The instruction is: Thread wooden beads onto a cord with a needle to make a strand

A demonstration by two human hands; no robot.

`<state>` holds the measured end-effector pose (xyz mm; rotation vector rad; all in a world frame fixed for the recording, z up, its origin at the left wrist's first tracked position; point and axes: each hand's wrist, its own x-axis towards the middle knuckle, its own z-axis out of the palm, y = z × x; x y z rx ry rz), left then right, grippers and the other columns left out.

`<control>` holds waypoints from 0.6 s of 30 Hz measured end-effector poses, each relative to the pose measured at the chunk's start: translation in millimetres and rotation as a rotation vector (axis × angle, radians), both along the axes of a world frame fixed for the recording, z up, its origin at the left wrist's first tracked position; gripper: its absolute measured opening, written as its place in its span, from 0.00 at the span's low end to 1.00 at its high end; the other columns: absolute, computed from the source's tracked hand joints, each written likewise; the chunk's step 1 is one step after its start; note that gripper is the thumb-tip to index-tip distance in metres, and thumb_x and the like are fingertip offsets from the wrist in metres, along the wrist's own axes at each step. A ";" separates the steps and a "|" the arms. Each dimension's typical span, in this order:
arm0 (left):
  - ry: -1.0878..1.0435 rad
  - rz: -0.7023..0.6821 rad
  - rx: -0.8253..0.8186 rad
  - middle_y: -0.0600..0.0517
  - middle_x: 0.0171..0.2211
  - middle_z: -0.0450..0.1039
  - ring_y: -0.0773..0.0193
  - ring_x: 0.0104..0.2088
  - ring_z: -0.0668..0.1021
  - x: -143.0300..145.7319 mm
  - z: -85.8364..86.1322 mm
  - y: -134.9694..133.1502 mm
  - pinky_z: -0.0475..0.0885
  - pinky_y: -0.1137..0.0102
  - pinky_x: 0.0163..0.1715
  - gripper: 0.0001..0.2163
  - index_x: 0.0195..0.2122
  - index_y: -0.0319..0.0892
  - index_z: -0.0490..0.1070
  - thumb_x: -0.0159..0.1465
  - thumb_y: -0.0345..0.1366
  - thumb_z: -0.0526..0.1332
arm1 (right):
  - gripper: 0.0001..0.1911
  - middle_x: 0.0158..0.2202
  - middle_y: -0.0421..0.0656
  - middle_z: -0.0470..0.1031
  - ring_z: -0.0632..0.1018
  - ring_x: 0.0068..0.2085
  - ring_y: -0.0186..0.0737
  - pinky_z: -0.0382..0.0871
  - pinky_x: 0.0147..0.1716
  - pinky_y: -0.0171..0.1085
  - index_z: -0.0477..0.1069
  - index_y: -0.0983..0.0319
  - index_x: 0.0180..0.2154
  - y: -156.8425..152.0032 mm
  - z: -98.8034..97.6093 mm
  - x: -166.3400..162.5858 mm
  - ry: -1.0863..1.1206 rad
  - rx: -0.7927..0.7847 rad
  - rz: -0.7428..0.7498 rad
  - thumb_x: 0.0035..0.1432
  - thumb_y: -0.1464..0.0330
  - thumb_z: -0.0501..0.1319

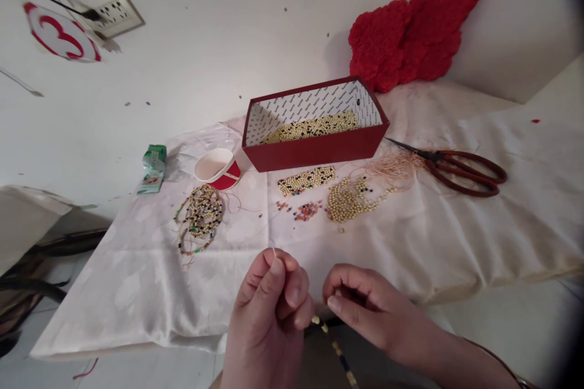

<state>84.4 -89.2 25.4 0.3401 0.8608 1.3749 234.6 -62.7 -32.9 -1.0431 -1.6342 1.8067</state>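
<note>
My left hand [274, 304] is closed near the table's front edge, pinching a thin pale thread whose tip pokes up between thumb and forefinger. From under its curled fingers a beaded strand [336, 349] in gold, black and brown hangs down over the edge. My right hand [369, 304] is a little to the right, fingers curled and thumb close to the forefinger; what it holds, if anything, is hidden or too small to name. Ahead of both hands lie a pile of loose gold beads [349, 202] and a few small reddish beads [308, 211].
A dark red box [314, 149] of beads stands at the back. Left of it are a paper cup [228, 176], coiled beaded strings [201, 213] and a green packet [152, 167]. Scissors [469, 173] and pinkish thread [396, 167] lie right; a red fluffy thing [410, 33] leans behind.
</note>
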 end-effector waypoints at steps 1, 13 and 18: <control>0.004 0.009 0.003 0.58 0.21 0.56 0.73 0.22 0.54 -0.2 -0.4 1.0 0.53 0.77 0.20 0.07 0.31 0.39 0.70 0.62 0.36 0.65 | 0.10 0.22 0.34 0.56 0.58 0.24 0.31 0.51 0.23 0.33 0.65 0.61 0.30 1.8 -0.6 0.0 -0.012 0.007 -0.016 0.59 0.62 0.56; 0.106 -0.058 0.071 0.57 0.20 0.57 0.72 0.21 0.54 -2.9 -7.8 7.1 0.53 0.74 0.21 0.09 0.31 0.41 0.72 0.63 0.41 0.64 | 0.14 0.21 0.34 0.55 0.58 0.24 0.32 0.53 0.22 0.33 0.63 0.60 0.28 15.1 -24.0 0.1 -0.068 0.040 -0.132 0.60 0.58 0.56; 0.120 -0.090 0.114 0.58 0.19 0.55 0.71 0.21 0.53 -4.9 -12.9 11.1 0.51 0.73 0.22 0.09 0.31 0.42 0.73 0.63 0.42 0.63 | 0.17 0.22 0.34 0.54 0.57 0.23 0.31 0.51 0.21 0.32 0.63 0.61 0.30 14.4 -24.4 2.5 -0.035 0.030 -0.133 0.62 0.55 0.52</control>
